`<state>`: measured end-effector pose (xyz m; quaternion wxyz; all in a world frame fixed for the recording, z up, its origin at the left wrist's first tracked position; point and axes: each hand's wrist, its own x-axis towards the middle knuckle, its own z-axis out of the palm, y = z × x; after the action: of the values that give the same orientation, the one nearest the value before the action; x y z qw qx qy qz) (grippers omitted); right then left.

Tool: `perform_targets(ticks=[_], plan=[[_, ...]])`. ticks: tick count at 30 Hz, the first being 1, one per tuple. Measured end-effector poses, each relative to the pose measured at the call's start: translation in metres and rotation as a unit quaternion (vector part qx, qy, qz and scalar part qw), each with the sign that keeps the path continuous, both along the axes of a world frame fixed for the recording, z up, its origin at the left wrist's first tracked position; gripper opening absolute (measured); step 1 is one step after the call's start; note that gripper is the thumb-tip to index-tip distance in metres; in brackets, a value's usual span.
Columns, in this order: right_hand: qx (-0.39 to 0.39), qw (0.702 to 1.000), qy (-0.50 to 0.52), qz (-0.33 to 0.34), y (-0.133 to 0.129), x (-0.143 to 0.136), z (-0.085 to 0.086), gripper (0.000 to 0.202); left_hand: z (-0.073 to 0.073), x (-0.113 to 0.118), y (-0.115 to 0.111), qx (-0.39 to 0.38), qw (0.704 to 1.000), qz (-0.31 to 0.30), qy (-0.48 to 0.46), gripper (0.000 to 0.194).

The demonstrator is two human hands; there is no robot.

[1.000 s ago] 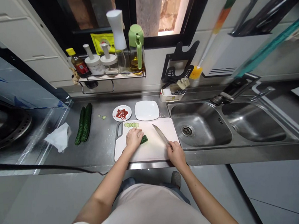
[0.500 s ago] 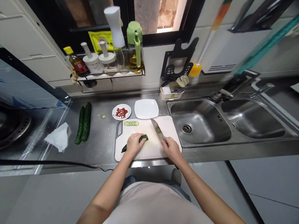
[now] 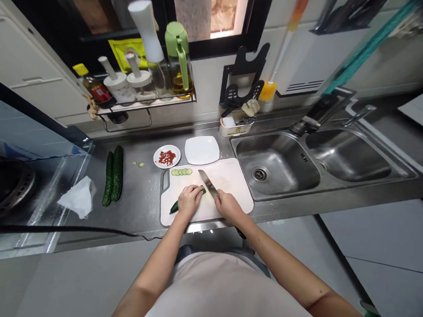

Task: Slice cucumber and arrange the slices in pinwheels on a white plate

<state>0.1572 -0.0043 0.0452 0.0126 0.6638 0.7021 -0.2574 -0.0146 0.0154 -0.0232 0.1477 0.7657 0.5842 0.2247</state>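
Note:
My left hand (image 3: 189, 200) is closed over a dark green cucumber (image 3: 174, 208) on the white cutting board (image 3: 231, 176), its left end poking out past the fingers and a small bit of the cut end showing at the right. My right hand (image 3: 228, 206) grips the handle of a kitchen knife (image 3: 208, 182). The blade points away from me and lies close beside the cut end; whether it touches is too small to tell. A row of cucumber slices (image 3: 182, 172) rests at the board's far left.
Behind the board stand a plate of chopped red pieces (image 3: 167, 157) and a white square plate (image 3: 202, 150). Two whole cucumbers (image 3: 113, 176) and a crumpled white cloth or tissue (image 3: 77, 198) lie left. The sink (image 3: 278, 165) adjoins on the right. A condiment rack (image 3: 148, 104) hangs above.
My right hand has brought the knife leftward to the cucumber's cut end. My left hand stays on the cucumber and covers more of its right end. The whole view has shifted slightly.

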Motion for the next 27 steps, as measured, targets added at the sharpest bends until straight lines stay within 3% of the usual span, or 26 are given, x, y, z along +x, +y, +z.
perform_targets(ticks=[27], plan=[[-0.029,0.999,-0.022,0.026,-0.005,-0.013,0.005,0.024,-0.002,0.000,-0.001,0.006,1.000,-0.007,0.003,0.026]])
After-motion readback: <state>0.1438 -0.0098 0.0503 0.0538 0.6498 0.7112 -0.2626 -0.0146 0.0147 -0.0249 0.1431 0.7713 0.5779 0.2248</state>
